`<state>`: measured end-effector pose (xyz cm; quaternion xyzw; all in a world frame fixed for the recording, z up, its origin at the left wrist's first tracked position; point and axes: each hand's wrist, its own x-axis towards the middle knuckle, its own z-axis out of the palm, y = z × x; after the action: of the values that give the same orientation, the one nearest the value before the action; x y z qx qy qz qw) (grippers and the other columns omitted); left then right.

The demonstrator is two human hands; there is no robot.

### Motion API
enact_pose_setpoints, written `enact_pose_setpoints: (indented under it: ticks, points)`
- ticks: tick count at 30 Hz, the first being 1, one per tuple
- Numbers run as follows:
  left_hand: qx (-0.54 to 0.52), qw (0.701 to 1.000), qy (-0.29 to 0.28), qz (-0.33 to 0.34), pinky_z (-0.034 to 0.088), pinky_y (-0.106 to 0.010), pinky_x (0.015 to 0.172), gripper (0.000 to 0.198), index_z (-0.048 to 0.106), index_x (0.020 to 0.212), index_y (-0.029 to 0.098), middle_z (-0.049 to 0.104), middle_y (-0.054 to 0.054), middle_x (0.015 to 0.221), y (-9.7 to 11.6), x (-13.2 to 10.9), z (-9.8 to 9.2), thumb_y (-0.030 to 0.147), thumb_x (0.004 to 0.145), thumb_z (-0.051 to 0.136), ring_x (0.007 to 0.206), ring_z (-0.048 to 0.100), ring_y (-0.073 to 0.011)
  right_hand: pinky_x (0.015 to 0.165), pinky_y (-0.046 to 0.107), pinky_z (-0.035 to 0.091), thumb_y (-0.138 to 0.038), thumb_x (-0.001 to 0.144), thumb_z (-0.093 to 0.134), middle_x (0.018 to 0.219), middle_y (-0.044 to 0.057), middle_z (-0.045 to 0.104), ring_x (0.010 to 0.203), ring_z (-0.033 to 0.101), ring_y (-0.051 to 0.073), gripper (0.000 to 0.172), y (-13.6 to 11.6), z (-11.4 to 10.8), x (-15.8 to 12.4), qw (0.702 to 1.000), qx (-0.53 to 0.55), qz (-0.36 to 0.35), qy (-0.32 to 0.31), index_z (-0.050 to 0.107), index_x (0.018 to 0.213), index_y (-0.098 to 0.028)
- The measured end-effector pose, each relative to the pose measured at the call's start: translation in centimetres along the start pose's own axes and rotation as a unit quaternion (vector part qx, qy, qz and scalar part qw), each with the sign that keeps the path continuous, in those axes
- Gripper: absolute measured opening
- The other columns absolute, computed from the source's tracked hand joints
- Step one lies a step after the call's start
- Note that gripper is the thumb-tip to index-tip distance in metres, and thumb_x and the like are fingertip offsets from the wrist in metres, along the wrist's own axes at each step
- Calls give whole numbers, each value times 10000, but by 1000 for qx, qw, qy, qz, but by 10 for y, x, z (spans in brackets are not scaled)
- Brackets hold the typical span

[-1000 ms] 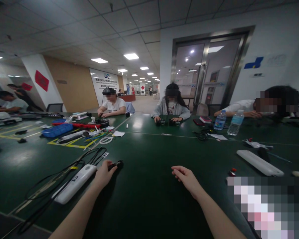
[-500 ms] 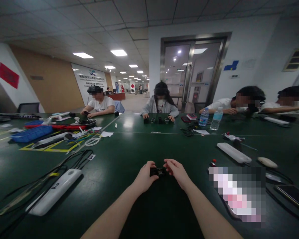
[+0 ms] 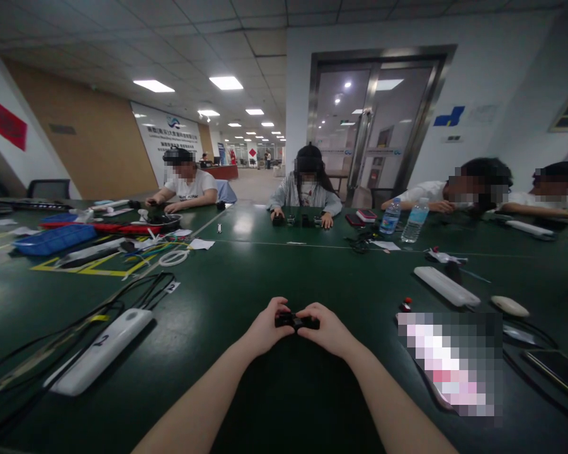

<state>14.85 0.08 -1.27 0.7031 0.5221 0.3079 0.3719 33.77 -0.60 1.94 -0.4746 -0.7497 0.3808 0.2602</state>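
A small black object point(image 3: 294, 322) with a lighter patch in its middle lies between my hands, low over the green table; its exact kind is too dark to make out. My left hand point(image 3: 266, 328) grips its left end, the thumb in front and the fingers curled behind. At the other end, my right hand point(image 3: 329, 329) has its thumb and fingers closed on the same object. Both hands partly cover it.
A white numbered power bank-like case point(image 3: 105, 350) with black cables lies left. On the right are a blurred-out flat item point(image 3: 447, 366), a white bar-shaped case point(image 3: 447, 287) and a phone point(image 3: 558, 372). Farther off are water bottles point(image 3: 414, 222), a blue tray point(image 3: 57, 239) and several seated people.
My right hand has come in to the left and closed on the black object's right end. Both hands have shifted slightly left, and the camera view has shifted a little.
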Motion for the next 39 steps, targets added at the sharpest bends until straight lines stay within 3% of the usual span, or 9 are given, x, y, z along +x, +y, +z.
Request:
enact_pose_setpoints:
  ticks: [7, 12, 16, 19, 22, 25, 39]
  points:
    - [4, 1000, -3, 6, 391, -377, 883, 598, 356, 1185, 234, 543, -54, 1105, -3, -1, -2, 260, 652, 627, 1044, 490, -215, 759, 359, 400, -304, 680, 591, 981, 13, 531, 896, 497, 205, 235, 5, 6, 5, 1000, -21, 12, 13, 618, 912, -281]
    - [-6, 1000, 1, 16, 384, -376, 891, 571, 374, 1154, 228, 552, -57, 1092, -5, 1, -1, 238, 646, 634, 1026, 502, -200, 775, 348, 390, -287, 682, 587, 948, 19, 533, 906, 493, 205, 164, 4, 9, 7, 999, -27, -19, 30, 620, 840, -260]
    - [-1, 1000, -1, 13, 383, -366, 895, 577, 376, 1139, 222, 560, -50, 1082, -4, 2, -1, 224, 629, 645, 1013, 513, -191, 764, 333, 393, -299, 686, 579, 895, 24, 558, 857, 513, 190, 167, 7, 6, 10, 995, 47, -17, 83, 595, 837, -229]
    - [4, 1000, -3, 8, 378, -378, 897, 581, 363, 1162, 230, 550, -54, 1104, -3, 1, -2, 237, 647, 631, 1033, 503, -200, 738, 326, 403, -339, 696, 569, 912, 25, 587, 853, 525, 186, 240, 17, 0, 13, 972, 194, 42, 122, 574, 906, -224]
    - [3, 1000, -6, 10, 374, -386, 894, 577, 357, 1173, 243, 548, -54, 1107, -4, 1, -2, 250, 660, 621, 1043, 497, -208, 659, 295, 420, -352, 656, 620, 987, 30, 589, 839, 534, 182, 290, 30, -7, 15, 910, 365, 110, 161, 576, 919, -237]
    - [-1, 1000, -8, 11, 375, -385, 891, 578, 352, 1174, 259, 547, -41, 1098, -6, 1, -2, 258, 661, 620, 1044, 495, -209, 624, 280, 436, -367, 671, 607, 1005, 37, 590, 826, 552, 175, 278, 40, -12, 16, 887, 409, 124, 173, 573, 918, -245]
    - [9, 1000, -12, 9, 381, -364, 896, 558, 367, 1175, 257, 541, -35, 1104, 1, -2, -4, 262, 673, 611, 1043, 495, -194, 572, 242, 469, -371, 667, 633, 914, 20, 613, 738, 565, 140, 219, 48, -13, 19, 848, 477, 133, 186, 621, 850, -252]
